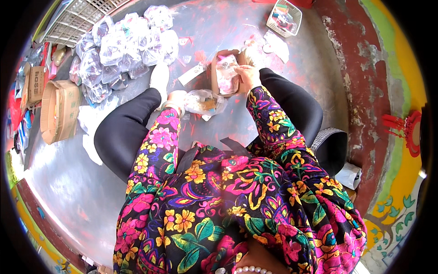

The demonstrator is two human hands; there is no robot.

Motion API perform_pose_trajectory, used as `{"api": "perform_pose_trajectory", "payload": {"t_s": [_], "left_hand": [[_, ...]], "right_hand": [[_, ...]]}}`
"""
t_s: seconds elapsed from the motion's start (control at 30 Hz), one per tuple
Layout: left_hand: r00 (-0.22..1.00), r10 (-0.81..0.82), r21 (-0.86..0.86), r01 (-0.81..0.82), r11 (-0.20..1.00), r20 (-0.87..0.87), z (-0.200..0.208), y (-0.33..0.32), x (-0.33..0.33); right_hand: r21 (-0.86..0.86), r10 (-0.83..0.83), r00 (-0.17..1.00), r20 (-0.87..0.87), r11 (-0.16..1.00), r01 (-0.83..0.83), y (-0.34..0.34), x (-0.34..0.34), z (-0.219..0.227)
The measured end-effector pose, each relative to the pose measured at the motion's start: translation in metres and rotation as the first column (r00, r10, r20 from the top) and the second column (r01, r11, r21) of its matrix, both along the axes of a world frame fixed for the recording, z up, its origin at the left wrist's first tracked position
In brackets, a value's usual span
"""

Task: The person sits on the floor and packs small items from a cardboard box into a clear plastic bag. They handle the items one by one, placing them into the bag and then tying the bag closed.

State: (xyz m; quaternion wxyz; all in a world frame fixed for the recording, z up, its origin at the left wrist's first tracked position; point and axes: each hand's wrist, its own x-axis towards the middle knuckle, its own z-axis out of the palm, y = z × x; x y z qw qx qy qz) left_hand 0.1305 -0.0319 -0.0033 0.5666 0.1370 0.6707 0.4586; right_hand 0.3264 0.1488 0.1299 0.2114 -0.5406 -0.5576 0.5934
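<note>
My left hand (176,97) is closed at the near left edge of a clear plastic bag (197,101) with brownish and yellow contents. The bag lies low between my legs. My right hand (247,75) reaches over the right rim of a small open cardboard box (213,78). Its fingers are pinched on a clear packet (226,65) inside. Pink pieces (225,86) show lower down in the same box. Left of the box, a white card strip (191,74) lies on the floor.
Many filled plastic bags (114,48) are heaped at the far left, below a white crate (80,20). An open carton (59,112) stands at the left. A small white basket (285,18) sits at the far right. A peeling red wall base (365,91) borders the right side.
</note>
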Motion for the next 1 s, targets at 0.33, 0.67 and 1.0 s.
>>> {"api": "perform_pose_trajectory", "payload": {"t_s": [0.33, 0.67, 1.0], "left_hand": [[0.976, 0.148, -0.099, -0.133, 0.986, 0.162, 0.038, 0.0, 0.004], [0.915, 0.296, -0.069, -0.288, 0.955, 0.273, 0.046, -0.002, 0.011], [0.863, 0.401, -0.071, -0.399, 0.914, 0.306, 0.026, -0.008, 0.013]], "right_hand": [[0.346, 0.463, 0.613, 0.64, 0.539, -0.768, -0.094, -0.031, -0.033], [-0.256, 0.438, -0.17, 0.883, 0.146, -0.956, -0.085, -0.049, -0.131], [-0.8, 0.048, 0.96, 0.276, 0.565, 0.202, -0.089, -0.065, -0.144]]}}
